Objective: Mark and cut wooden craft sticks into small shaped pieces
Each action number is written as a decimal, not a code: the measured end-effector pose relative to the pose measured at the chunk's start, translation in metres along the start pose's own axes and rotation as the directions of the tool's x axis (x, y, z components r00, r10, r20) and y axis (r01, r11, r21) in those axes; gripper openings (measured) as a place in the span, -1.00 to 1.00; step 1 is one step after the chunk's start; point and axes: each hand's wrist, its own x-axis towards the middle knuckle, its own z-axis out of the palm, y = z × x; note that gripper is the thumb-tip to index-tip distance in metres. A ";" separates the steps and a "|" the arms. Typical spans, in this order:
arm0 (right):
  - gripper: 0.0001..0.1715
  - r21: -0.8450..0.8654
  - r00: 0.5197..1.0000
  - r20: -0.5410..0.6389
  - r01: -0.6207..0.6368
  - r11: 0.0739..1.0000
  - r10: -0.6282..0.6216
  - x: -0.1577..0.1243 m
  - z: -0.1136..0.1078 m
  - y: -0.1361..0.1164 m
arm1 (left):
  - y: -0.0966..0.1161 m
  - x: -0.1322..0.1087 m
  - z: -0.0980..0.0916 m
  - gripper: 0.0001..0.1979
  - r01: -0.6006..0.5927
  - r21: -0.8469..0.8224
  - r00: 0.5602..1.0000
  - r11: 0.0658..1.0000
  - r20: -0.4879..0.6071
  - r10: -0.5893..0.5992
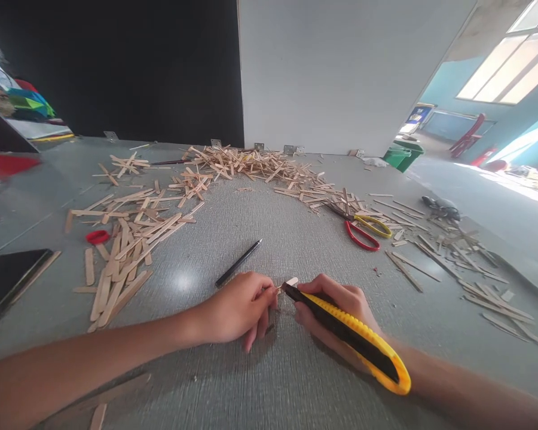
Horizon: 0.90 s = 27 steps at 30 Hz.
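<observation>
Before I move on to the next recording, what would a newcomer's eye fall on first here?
Probably the yellow and black utility knife in the right hand, low and right of centre, its tip by a pale stick at the left hand. Next, perhaps, the heap of wooden sticks before the upright panels, then the red and yellow scissors, right of centre.

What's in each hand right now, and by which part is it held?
The right hand holds the yellow-and-black cutter by its front half. The left hand seems to pinch a wooden stick; exactly where is hidden.
</observation>
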 end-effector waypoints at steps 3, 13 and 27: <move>-0.90 0.008 1.000 0.003 -0.009 1.000 0.009 0.000 0.000 0.000 | 0.001 0.000 0.000 -0.66 0.003 0.008 1.000 1.000 -0.001 -0.003; -0.92 0.023 1.000 0.015 -0.004 1.000 0.003 0.002 0.001 -0.001 | 0.004 -0.001 0.002 -0.67 -0.001 0.036 1.000 0.999 -0.024 0.002; -0.98 0.044 0.999 0.036 -0.030 0.999 0.029 0.002 -0.002 -0.004 | 0.001 0.000 0.003 -0.67 -0.005 0.067 0.999 0.998 -0.051 0.008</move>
